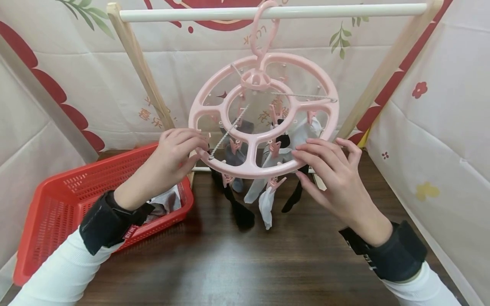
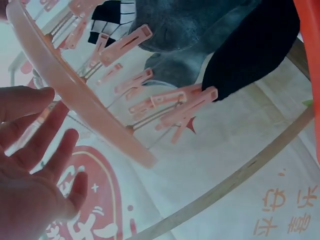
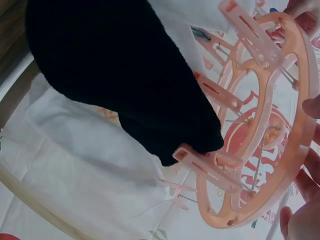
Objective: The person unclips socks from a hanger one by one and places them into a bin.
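Observation:
A pink round clip hanger (image 1: 264,172) hangs by its hook from a white rod (image 1: 183,15). At the left of its rim, my left hand (image 1: 180,151) touches the edge with thumb and fingertips, fingers loosely bent. The right hand (image 1: 333,170) rests its fingertips on the rim's right front, thumb just below and the other fingers spread. Pink clips (image 2: 190,102) dangle under the ring, several with socks. A black sock (image 3: 120,75) and a white sock (image 1: 266,208) hang at the front; grey socks (image 2: 172,65) hang farther in, partly hidden by the ring.
A red perforated basket (image 1: 49,187) stands on the left, with grey and white cloth (image 1: 168,202) inside. Wooden posts (image 1: 141,68) carry the rod on both sides. Below is a dark wooden table (image 1: 229,263); printed cloth (image 1: 440,127) encloses the back and sides.

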The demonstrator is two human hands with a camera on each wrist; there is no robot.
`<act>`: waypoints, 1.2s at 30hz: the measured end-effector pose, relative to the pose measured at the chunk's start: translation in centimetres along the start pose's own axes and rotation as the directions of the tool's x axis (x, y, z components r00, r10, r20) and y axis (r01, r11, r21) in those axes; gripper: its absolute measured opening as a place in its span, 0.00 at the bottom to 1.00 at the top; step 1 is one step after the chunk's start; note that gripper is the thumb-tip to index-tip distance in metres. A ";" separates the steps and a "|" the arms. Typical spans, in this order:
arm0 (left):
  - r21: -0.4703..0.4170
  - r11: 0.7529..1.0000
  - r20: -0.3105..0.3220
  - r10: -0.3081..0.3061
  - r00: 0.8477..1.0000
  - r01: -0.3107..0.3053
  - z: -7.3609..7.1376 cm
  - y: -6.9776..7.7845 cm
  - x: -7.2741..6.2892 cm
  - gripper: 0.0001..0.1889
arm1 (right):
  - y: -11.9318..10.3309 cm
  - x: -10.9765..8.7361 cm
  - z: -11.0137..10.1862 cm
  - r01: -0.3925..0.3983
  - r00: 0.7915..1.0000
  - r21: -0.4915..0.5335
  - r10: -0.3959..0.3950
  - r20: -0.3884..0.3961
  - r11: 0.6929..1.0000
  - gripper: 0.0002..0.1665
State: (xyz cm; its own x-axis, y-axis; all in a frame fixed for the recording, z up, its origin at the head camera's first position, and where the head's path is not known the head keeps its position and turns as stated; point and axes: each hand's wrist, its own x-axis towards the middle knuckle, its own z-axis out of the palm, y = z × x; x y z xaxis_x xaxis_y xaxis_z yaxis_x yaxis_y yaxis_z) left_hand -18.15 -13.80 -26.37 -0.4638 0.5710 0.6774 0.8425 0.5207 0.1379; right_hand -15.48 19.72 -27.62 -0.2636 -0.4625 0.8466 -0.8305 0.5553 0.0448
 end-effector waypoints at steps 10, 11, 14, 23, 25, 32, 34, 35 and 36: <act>-0.085 0.979 -0.177 -0.200 0.964 0.187 0.7 3.0 -2.4 0.12 | 0.0 -0.1 -0.3 -0.015 1.000 0.015 0.016 -0.026 1.000 0.24; -0.111 0.973 -0.181 -0.220 0.959 0.202 1.1 3.3 -2.8 0.12 | -0.1 -0.1 -0.2 -0.017 0.999 0.019 0.018 -0.035 1.000 0.24; -0.184 0.950 -0.166 -0.285 0.944 0.254 2.8 3.8 -3.9 0.11 | -0.9 -0.1 -0.1 -0.026 0.996 0.036 0.029 -0.085 0.999 0.24; -0.422 0.816 0.025 -0.425 0.905 0.395 8.3 4.5 -6.1 0.13 | -4.6 -2.8 2.4 -0.060 0.971 0.195 0.103 -0.217 0.979 0.18; -0.461 0.776 0.066 -0.453 0.889 0.430 9.4 4.5 -6.3 0.17 | -5.2 -3.8 2.9 -0.164 0.977 0.242 0.191 -0.090 0.956 0.22; -0.635 0.600 0.199 -0.482 0.853 0.487 12.6 4.0 -7.1 0.22 | -5.6 -5.3 4.2 -0.475 0.875 0.278 0.416 0.246 0.835 0.32; -0.668 0.544 0.257 -0.471 0.844 0.507 13.2 4.0 -7.3 0.23 | -5.2 -5.2 4.4 -0.508 0.856 0.299 0.437 0.275 0.807 0.35; -0.679 0.518 0.286 -0.465 0.838 0.520 13.5 4.1 -7.3 0.24 | -4.9 -5.1 4.6 -0.524 0.847 0.312 0.447 0.288 0.792 0.36; -0.684 0.500 0.313 -0.456 0.833 0.531 13.8 4.2 -7.3 0.25 | -4.6 -5.0 4.7 -0.540 0.838 0.331 0.456 0.300 0.774 0.38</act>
State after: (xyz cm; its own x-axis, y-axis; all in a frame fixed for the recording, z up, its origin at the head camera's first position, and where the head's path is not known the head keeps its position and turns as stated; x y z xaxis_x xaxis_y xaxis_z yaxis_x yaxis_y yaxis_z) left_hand -14.95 -7.03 -40.70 -0.8562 0.4374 0.2751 0.3628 0.1297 0.9228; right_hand -12.64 16.23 -34.60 -0.7466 -0.3419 0.5707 -0.6632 0.4502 -0.5979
